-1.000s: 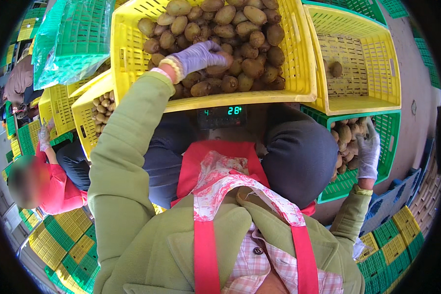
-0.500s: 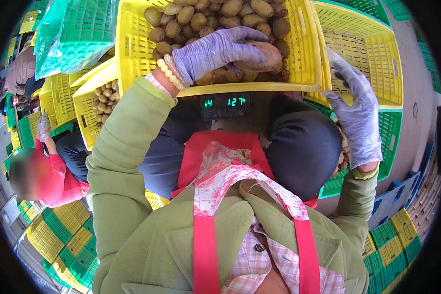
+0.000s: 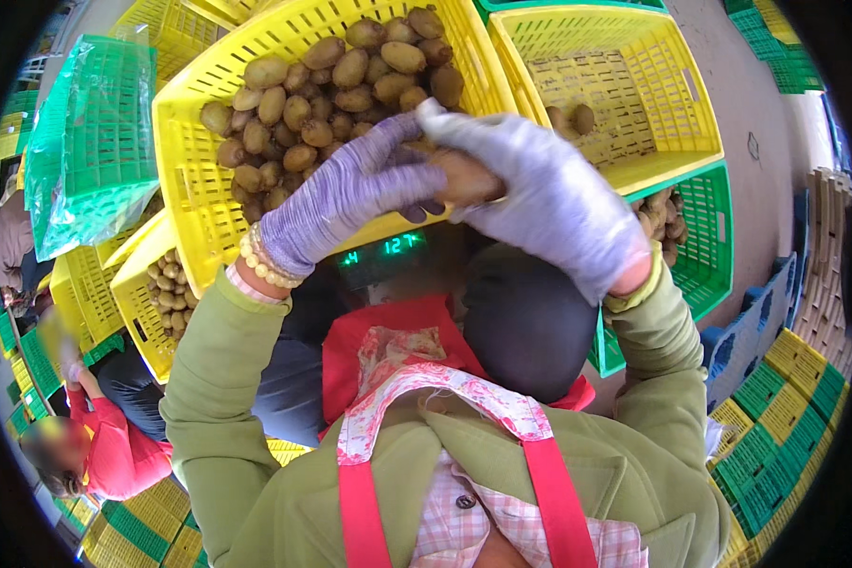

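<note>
Near the upper middle of the frame I see a brown, oval kiwi (image 3: 470,178), dull-skinned, slightly blurred, its ends partly hidden. The gloved left hand (image 3: 336,204) and right hand (image 3: 554,189) have their fingers curled in, pinching it between them, before a yellow crate (image 3: 191,170) of similar brown kiwis (image 3: 298,114).

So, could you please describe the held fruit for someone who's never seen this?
Find the big, heaped yellow crate near the top. In front are the left hand and right hand. The brown fruit between them is held; its neighbours lie piled.
</note>
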Action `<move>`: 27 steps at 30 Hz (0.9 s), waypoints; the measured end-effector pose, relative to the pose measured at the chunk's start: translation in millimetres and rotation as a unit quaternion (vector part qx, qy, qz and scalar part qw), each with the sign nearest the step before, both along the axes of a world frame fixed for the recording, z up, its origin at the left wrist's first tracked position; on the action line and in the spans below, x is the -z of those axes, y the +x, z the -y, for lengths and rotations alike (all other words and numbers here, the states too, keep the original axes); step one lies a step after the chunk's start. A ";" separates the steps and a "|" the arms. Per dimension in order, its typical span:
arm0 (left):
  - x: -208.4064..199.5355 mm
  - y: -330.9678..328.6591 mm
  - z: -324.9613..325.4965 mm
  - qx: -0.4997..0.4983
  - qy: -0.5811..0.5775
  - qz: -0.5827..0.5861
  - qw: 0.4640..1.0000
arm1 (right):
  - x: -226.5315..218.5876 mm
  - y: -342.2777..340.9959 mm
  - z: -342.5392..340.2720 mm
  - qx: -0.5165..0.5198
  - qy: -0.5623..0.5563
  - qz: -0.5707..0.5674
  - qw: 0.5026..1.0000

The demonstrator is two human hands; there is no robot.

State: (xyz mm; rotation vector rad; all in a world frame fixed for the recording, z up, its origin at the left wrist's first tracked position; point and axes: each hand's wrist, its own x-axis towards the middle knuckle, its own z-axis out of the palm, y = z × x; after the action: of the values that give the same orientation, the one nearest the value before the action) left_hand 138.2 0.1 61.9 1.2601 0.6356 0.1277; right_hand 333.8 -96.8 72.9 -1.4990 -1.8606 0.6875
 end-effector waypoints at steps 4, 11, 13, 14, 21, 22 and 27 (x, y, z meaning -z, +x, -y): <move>36.3 -20.9 -37.2 -0.066 0.028 -0.080 0.994 | 21.5 48.2 3.5 0.221 -0.022 -0.081 0.972; 130.3 -37.0 -96.7 -0.051 0.247 -0.244 0.936 | 164.9 169.8 -3.6 0.321 -0.193 -0.110 0.921; 130.7 -18.7 -98.9 -0.026 0.310 -0.266 0.913 | 195.1 185.3 3.9 0.310 -0.232 -0.082 0.918; 136.9 -7.8 -99.6 -0.025 0.339 -0.272 0.900 | 208.4 190.5 8.0 0.324 -0.236 -0.059 0.914; 194.4 35.7 -113.5 -0.037 0.459 -0.306 0.833 | 203.4 177.6 0.8 0.312 -0.227 0.014 0.922; 194.0 42.0 -112.8 -0.036 0.455 -0.319 0.831 | 197.6 174.8 4.0 0.309 -0.209 0.021 0.928; 184.5 44.6 -116.2 -0.046 0.385 -0.318 0.865 | 180.6 165.1 11.7 0.301 -0.134 0.038 0.943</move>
State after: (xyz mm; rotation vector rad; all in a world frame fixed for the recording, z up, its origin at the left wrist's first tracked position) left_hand 182.8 116.3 -122.6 2.0800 1.2974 0.0352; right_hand 498.8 -108.4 -107.7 -2.1589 -1.2708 0.6003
